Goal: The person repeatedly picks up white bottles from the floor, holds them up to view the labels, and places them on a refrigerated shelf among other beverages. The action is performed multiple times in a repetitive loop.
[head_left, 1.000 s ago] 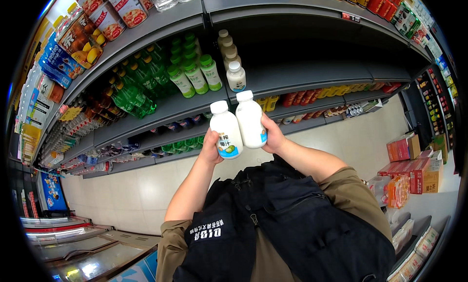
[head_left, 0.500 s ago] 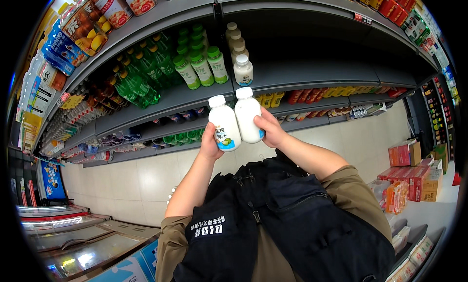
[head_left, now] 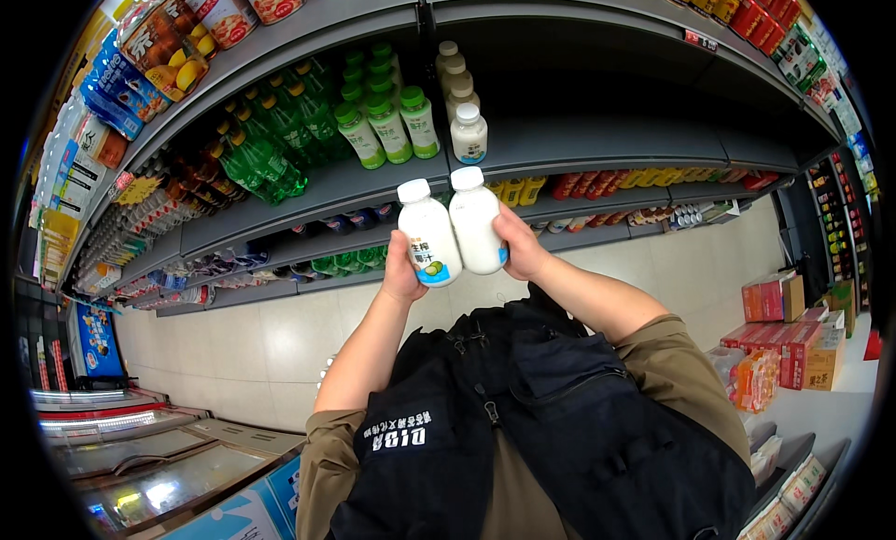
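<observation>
At the centre of the frame, the left hand [head_left: 401,275] is closed on the left bottle [head_left: 429,237], and the right hand [head_left: 523,247] is closed on the right bottle [head_left: 477,224]. Both units are white with white caps, held side by side in front of the shelf [head_left: 597,146], and their lower bodies appear to touch. Each hand grips from the outer side, an arrangement that probably leaves the inner sides free to meet and the caps unobstructed. Both bottles stand cap-up, tilted slightly toward the left of the frame. The printed face of the left bottle points toward the camera; the right bottle presents mostly plain white, with blue at its lower right edge. Above them, at upper centre, a white-capped bottle [head_left: 469,135] fronts a file of pale-capped bottles [head_left: 456,81]. Immediately to its left stand green-capped bottles [head_left: 386,127] in parallel files, followed by green bottles [head_left: 266,157] farther left. This front-to-back grouping by type presumably keeps like units together and turns their labels outward.
</observation>
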A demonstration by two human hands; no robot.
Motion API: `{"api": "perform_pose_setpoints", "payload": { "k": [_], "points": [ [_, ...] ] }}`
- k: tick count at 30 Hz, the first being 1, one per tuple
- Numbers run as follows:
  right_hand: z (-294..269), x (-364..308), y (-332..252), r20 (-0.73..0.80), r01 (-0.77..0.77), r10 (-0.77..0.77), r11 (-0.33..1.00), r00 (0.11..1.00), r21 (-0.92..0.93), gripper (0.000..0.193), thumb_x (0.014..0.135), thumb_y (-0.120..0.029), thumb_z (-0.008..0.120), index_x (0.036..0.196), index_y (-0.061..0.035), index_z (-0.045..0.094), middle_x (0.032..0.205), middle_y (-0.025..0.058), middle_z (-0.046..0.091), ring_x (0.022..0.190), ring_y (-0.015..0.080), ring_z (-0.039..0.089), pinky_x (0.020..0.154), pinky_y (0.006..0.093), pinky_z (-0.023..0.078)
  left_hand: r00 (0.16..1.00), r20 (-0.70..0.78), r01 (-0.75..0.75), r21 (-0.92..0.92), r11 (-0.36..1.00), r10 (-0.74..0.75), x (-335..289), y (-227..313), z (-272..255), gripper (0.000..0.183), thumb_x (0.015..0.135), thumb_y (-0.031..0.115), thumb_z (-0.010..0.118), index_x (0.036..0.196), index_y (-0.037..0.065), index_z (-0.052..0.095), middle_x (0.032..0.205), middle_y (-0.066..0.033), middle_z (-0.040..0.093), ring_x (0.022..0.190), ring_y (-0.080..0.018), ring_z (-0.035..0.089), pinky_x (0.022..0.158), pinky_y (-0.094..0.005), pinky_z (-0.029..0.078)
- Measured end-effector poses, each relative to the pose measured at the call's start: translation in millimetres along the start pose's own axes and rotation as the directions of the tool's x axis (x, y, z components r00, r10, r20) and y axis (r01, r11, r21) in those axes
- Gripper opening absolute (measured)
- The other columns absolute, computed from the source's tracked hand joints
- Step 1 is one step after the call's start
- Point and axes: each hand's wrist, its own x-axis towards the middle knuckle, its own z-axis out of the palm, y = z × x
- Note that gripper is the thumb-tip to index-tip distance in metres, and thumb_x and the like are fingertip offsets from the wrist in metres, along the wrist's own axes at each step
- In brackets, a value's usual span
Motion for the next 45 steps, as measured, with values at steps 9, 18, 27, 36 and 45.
{"api": "perform_pose_setpoints", "payload": {
  "k": [9, 18, 27, 36, 45],
  "points": [
    [5, 0, -1, -0.035, -0.025, 0.025, 1.0, 0.999, 0.009, 0.088, 0.093, -0.074, 0.02, 0.15, -0.0071, 0.028, 0.146, 0.0116, 0.046, 0.135, 0.025, 0.046, 0.111, 0.0418, 0.038, 0.992, -0.127, -0.017, -0.012, 1.0, 0.015, 3, 7, 9, 0.091, 0.093, 0.076, 0.016, 0.147, 0.006, 0.038, 0.143, -0.0144, 0.051, 0.13, -0.0324, 0.051, 0.107, -0.0468, 0.042],
    [5, 0, -1, -0.01, -0.026, 0.026, 0.999, 1.0, 0.022, 0.084, 0.095, -0.072, 0.019, 0.15, -0.0086, 0.029, 0.146, 0.0096, 0.045, 0.134, 0.0231, 0.046, 0.111, 0.0409, 0.039, 0.994, -0.113, -0.006, -0.012, 1.0, 0.005, 2, 9, 10, 0.092, 0.092, 0.077, 0.016, 0.147, 0.007, 0.038, 0.142, -0.0142, 0.051, 0.13, -0.0326, 0.051, 0.107, -0.0469, 0.042],
    [3, 1, -2, 0.019, -0.03, 0.03, 0.999, 0.999, 0.018, 0.077, 0.098, -0.068, 0.02, 0.15, -0.0115, 0.031, 0.144, 0.008, 0.047, 0.132, 0.0216, 0.048, 0.109, 0.0396, 0.042, 0.996, -0.084, -0.011, -0.027, 1.0, 0.009, 2, 10, 12, 0.09, 0.092, 0.077, 0.019, 0.146, 0.007, 0.037, 0.14, -0.0139, 0.052, 0.128, -0.031, 0.053, 0.105, -0.0461, 0.045],
    [6, 1, -4, 0.003, -0.041, 0.041, 0.999, 0.999, 0.018, 0.077, 0.097, -0.068, 0.023, 0.149, -0.0125, 0.031, 0.144, 0.0074, 0.047, 0.132, 0.0214, 0.048, 0.109, 0.0396, 0.041, 0.996, -0.093, -0.009, -0.035, 0.999, 0.006, 1, 11, 14, 0.089, 0.094, 0.075, 0.016, 0.146, 0.006, 0.038, 0.138, -0.0142, 0.054, 0.126, -0.0309, 0.055, 0.103, -0.046, 0.046],
    [10, 0, -8, -0.008, -0.047, 0.047, 0.999, 0.999, 0.014, 0.077, 0.097, -0.068, 0.024, 0.149, -0.013, 0.031, 0.144, 0.0074, 0.046, 0.132, 0.0212, 0.047, 0.109, 0.0394, 0.041, 0.997, -0.077, -0.014, -0.041, 0.999, 0.01, 1, 12, 16, 0.088, 0.094, 0.074, 0.016, 0.146, 0.006, 0.037, 0.14, -0.0146, 0.053, 0.127, -0.0314, 0.054, 0.104, -0.0465, 0.046]
  ]
}}
